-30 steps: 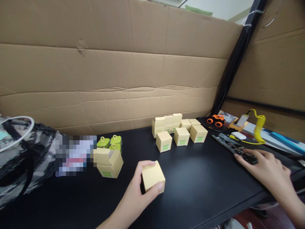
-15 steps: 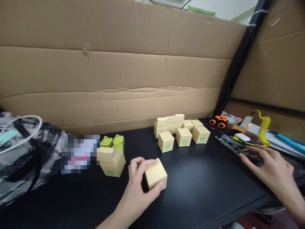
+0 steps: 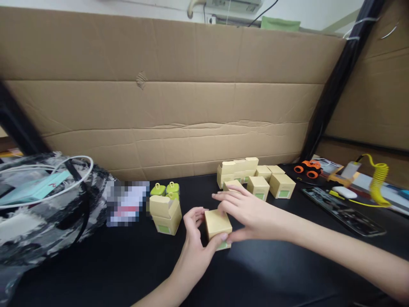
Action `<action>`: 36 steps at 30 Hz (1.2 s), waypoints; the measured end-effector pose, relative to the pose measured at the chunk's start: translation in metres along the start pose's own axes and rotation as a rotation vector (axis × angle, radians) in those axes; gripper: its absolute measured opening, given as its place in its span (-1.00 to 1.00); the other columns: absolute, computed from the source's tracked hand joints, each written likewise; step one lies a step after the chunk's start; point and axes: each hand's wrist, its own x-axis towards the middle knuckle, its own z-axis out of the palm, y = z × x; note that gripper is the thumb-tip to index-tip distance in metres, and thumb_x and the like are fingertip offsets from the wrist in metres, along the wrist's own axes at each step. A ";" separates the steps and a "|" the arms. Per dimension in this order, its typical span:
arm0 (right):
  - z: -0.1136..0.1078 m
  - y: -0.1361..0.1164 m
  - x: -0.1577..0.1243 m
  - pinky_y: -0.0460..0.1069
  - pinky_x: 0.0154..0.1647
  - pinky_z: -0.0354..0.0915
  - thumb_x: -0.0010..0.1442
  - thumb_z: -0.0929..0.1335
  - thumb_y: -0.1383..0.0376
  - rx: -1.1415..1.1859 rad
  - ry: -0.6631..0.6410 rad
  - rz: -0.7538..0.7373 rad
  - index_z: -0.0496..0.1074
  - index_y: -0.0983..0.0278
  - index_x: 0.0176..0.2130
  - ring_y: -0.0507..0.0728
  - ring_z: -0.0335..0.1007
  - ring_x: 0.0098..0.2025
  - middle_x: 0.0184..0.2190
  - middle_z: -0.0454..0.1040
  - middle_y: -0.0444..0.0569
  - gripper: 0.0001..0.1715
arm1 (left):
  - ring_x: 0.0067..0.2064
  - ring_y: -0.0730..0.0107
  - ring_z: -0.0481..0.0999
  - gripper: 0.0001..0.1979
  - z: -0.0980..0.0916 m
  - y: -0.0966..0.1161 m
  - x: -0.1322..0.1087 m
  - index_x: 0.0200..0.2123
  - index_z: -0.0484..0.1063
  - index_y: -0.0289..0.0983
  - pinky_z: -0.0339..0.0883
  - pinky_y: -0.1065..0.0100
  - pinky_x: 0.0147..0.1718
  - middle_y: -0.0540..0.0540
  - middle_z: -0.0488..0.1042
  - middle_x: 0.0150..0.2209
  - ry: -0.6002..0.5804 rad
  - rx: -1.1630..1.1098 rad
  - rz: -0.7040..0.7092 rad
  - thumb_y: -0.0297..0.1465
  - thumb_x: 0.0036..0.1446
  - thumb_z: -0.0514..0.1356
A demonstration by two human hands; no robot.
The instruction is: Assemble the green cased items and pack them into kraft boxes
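Observation:
A closed cream box (image 3: 217, 222) with a green label rests on the black table (image 3: 128, 264). My left hand (image 3: 200, 238) grips its left side and front, thumb at the lower front corner. From the right, my right hand (image 3: 241, 213) reaches to the same box, its fingers spread at the box's right side and partly over a box behind. An open-flapped cream box (image 3: 164, 215) stands left of my left hand. Small green lidded containers (image 3: 158, 189) with ring handles sit behind that one.
Several cream boxes (image 3: 282, 186) stand at the back, some with raised flaps. On the right lie a phone (image 3: 345, 212), a white case (image 3: 344, 192), an orange toy car (image 3: 308, 169) and a coiled yellow cord (image 3: 379, 183). A patterned bag (image 3: 64, 221) is at the left.
My right hand has moved left from the phone to the box held by my left hand. The camera view has shifted, and the held box's green label now shows at the front.

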 end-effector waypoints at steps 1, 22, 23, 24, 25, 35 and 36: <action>0.002 0.002 0.009 0.20 0.21 -0.03 0.06 0.41 0.07 0.003 -0.041 -0.017 0.30 0.29 -0.17 0.22 0.34 0.00 -0.08 0.45 0.12 -0.56 | 0.11 0.14 0.27 -0.50 0.000 0.000 0.001 -0.06 -0.01 -0.17 0.12 -0.03 0.13 -0.16 0.19 -0.01 0.007 -0.006 0.005 -0.33 0.02 0.23; 0.020 0.060 0.101 0.30 0.15 0.01 -0.01 0.48 0.28 -0.265 -0.131 0.236 0.24 0.37 0.09 0.34 0.17 0.12 0.10 0.25 0.21 -0.29 | -0.17 0.24 0.43 -0.83 -0.009 0.029 -0.015 -0.29 0.33 -0.22 0.40 0.24 -0.19 -0.14 0.41 -0.25 -0.300 0.581 0.464 -0.55 0.01 0.11; 0.022 0.050 0.100 0.29 0.17 -0.05 -0.10 0.52 0.27 -0.230 -0.103 0.191 0.18 0.37 0.13 0.37 0.12 0.15 0.13 0.22 0.24 -0.13 | -0.18 0.23 0.45 -0.83 -0.010 0.030 -0.017 -0.30 0.37 -0.23 0.40 0.25 -0.19 -0.16 0.43 -0.25 -0.327 0.618 0.588 -0.54 -0.01 0.14; 0.023 0.039 0.099 0.27 0.18 -0.07 -0.15 0.54 0.22 -0.186 -0.076 0.140 0.13 0.36 0.16 0.38 0.10 0.16 0.14 0.20 0.24 -0.02 | -0.18 0.23 0.47 -0.83 -0.011 0.032 -0.019 -0.29 0.40 -0.23 0.40 0.25 -0.16 -0.17 0.47 -0.25 -0.360 0.656 0.725 -0.52 -0.01 0.16; 0.027 0.027 0.099 0.23 0.16 -0.03 -0.15 0.53 0.14 -0.141 -0.052 0.095 0.09 0.34 0.18 0.35 0.12 0.15 0.13 0.21 0.22 0.02 | -0.19 0.25 0.49 -0.83 -0.012 0.034 -0.021 -0.27 0.42 -0.22 0.39 0.27 -0.11 -0.15 0.51 -0.26 -0.396 0.688 0.856 -0.51 0.01 0.18; 0.054 -0.024 0.086 0.05 -0.17 0.24 -0.04 0.43 0.12 0.243 0.142 0.090 0.22 0.28 -0.10 0.19 0.37 -0.23 -0.24 0.42 -0.01 -0.43 | -0.43 0.43 0.52 -0.72 -0.022 0.033 -0.025 -0.15 0.42 0.04 0.39 0.46 -0.27 0.12 0.62 -0.37 -0.528 0.464 0.844 -0.47 0.13 0.15; 0.049 -0.021 0.077 0.04 -0.19 0.24 -0.05 0.43 0.15 0.247 0.143 0.101 0.23 0.29 -0.12 0.18 0.36 -0.25 -0.26 0.42 -0.01 -0.45 | -0.43 0.43 0.51 -0.68 -0.024 0.027 -0.027 -0.15 0.41 0.10 0.39 0.45 -0.28 0.16 0.61 -0.36 -0.513 0.408 0.798 -0.47 0.10 0.17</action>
